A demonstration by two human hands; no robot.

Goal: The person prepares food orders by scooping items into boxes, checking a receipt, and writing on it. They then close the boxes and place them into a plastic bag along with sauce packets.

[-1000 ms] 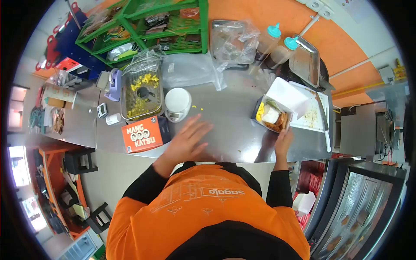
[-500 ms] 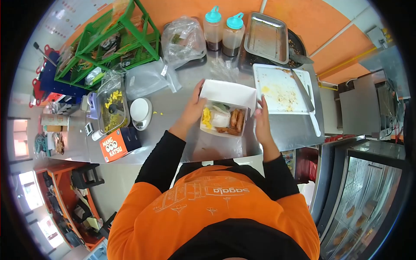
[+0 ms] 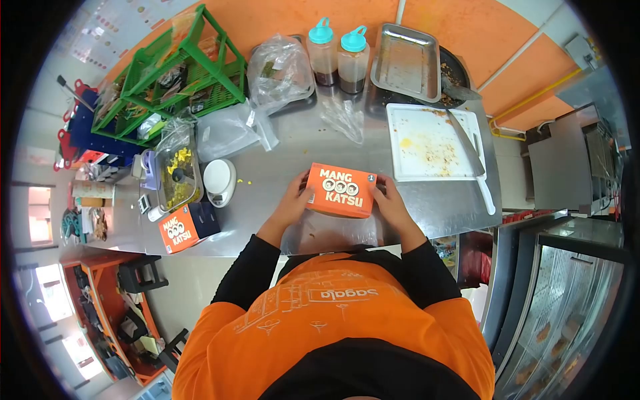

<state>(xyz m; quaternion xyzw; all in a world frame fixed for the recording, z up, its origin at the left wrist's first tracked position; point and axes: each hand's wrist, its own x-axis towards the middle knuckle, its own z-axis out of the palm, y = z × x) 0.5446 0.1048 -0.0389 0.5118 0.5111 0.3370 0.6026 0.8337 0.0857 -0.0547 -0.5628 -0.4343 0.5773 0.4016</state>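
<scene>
An orange takeout box (image 3: 341,191) printed "MANG KATSU" sits in front of me on the steel table, its lid down so the food inside is hidden. Around its left side my left hand (image 3: 292,201) is closed, thumb near the front of the lid. My right hand (image 3: 392,205) grips the opposite side, fingers partly hidden behind the edge. A second box (image 3: 179,230) of the same print stands at the table's left front edge, next to a white kitchen scale (image 3: 219,179).
A cutting board (image 3: 433,150) with a knife (image 3: 470,150) on it lies to the right. Squeeze bottles (image 3: 353,60), a metal tray (image 3: 405,60) and a plastic bag (image 3: 343,120) are behind. A glass container (image 3: 179,175) of yellow food and green baskets (image 3: 167,83) stand left.
The box lid was up, showing yellow food, a white portion and browned pieces; now it is folded down over them. Both hands have come lower onto the box's sides.
</scene>
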